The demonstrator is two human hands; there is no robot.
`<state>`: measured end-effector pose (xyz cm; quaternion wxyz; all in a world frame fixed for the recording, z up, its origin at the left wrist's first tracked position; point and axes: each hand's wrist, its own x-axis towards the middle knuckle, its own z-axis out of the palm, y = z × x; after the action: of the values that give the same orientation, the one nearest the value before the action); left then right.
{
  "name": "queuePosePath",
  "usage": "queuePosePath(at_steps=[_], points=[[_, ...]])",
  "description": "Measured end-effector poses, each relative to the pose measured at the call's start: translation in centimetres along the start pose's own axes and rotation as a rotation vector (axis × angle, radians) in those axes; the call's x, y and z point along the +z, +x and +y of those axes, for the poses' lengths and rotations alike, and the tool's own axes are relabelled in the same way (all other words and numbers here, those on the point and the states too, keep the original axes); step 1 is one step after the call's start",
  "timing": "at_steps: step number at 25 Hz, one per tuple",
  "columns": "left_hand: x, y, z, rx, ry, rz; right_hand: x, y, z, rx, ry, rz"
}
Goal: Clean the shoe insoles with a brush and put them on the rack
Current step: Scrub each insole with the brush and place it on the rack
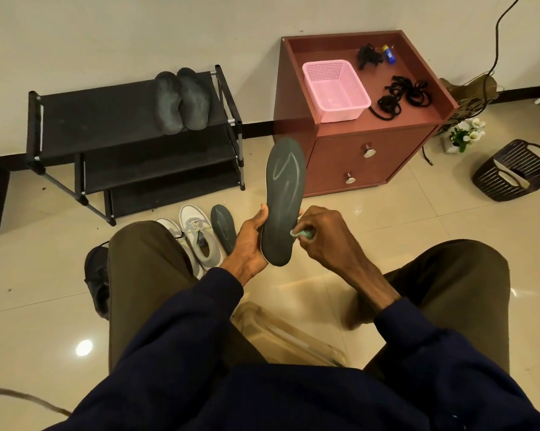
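My left hand grips the heel end of a dark grey insole, held upright over the floor with its toe pointing away. My right hand curls around a small pale green brush, mostly hidden by the fingers, at the insole's right edge. A second grey insole lies on the floor beside a pair of grey and white sneakers. Two dark insoles rest on the top shelf of the black shoe rack by the wall.
A red-brown cabinet stands right of the rack, with a pink basket and black laces on top. A dark slotted basket sits far right. A black shoe lies by my left leg, a clear stool under me.
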<state>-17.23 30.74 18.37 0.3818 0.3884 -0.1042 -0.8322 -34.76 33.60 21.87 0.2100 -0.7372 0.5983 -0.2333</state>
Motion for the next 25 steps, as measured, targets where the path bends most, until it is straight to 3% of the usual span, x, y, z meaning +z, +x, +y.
queuePosePath(at_steps=[2, 6, 8, 10, 12, 17, 22, 23, 25], points=[[0.1, 0.1, -0.2, -0.021, 0.029, 0.009, 0.5, -0.2, -0.6, -0.011, -0.039, 0.061], [0.2, 0.0, -0.5, -0.088, 0.013, -0.040, 0.7, -0.8, -3.1, -0.071, 0.222, -0.218], [0.3, -0.1, -0.6, -0.093, 0.022, -0.061, 0.4, -0.1, -1.9, -0.027, 0.195, -0.124], [0.7, -0.3, -0.6, -0.107, 0.055, -0.053, 0.3, 0.5, -0.1, 0.044, 0.016, 0.096], [0.9, -0.5, -0.5, -0.107, 0.066, -0.036, 0.7, 0.3, -0.1, 0.039, -0.080, 0.196], [0.5, -0.4, -0.5, -0.115, 0.077, -0.020, 0.9, -0.9, -3.0, -0.111, 0.183, -0.190], [1.1, -0.7, -0.7, -0.114, 0.099, -0.024, 0.4, 0.8, 0.9, 0.062, -0.107, 0.193], [1.0, -0.7, -0.7, -0.110, 0.109, -0.020, 0.7, 0.5, 0.5, 0.064, -0.070, 0.208], [0.8, -0.6, -0.7, -0.105, 0.137, 0.001, 1.4, -0.5, -1.7, -0.025, 0.085, 0.053]])
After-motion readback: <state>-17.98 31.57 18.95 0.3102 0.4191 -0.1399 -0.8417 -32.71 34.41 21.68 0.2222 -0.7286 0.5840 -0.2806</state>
